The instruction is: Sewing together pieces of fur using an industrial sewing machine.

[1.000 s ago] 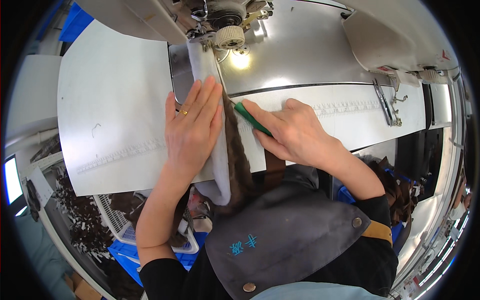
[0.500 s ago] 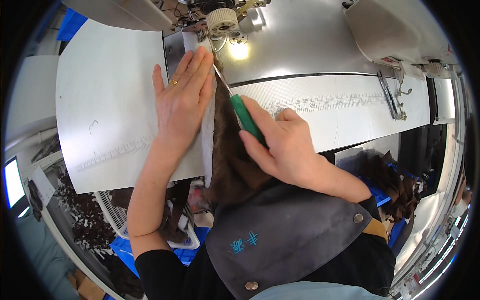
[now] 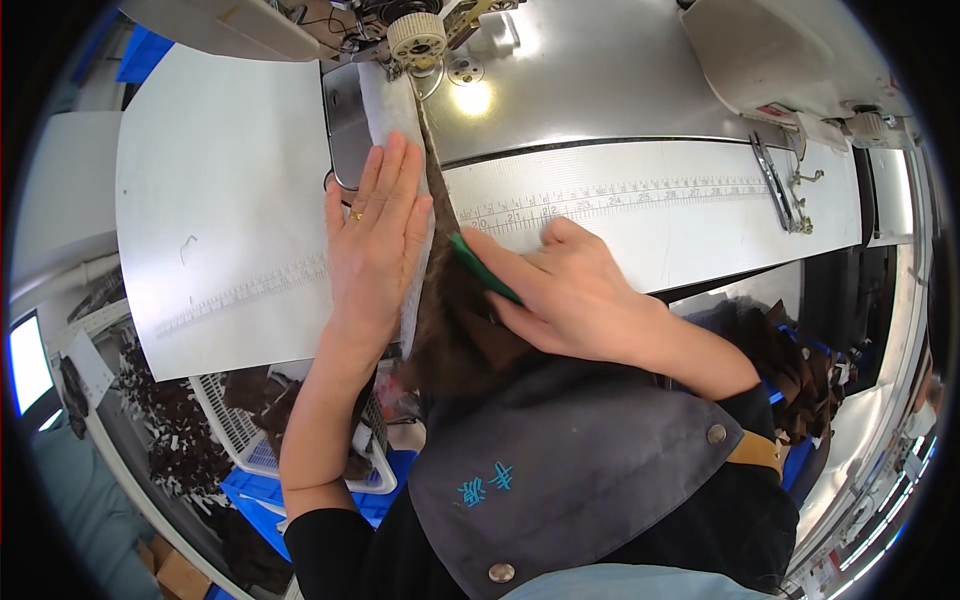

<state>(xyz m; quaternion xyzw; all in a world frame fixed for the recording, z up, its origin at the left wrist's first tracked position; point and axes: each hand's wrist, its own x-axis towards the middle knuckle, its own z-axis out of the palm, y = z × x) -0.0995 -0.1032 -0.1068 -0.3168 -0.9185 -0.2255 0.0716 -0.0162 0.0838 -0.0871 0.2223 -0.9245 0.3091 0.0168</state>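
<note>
White worktop (image 3: 225,180): left hand (image 3: 375,240) flat on white cloth (image 3: 390,105), right hand (image 3: 572,290) holds green tool (image 3: 478,264); likely lining cloth up, next needs steady pushing

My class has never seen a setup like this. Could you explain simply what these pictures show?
Every picture comes from a fisheye camera on the worker's head, looking down; straight edges bend. The bare left hand lies flat on a white fabric strip beside brown, furry-looking material. The right hand holds a green-handled tool; its tip isn't clear. The machine at the top looks like a sewing machine. The white worktop bears ruler markings and, at right, a slim metal tool.
</note>
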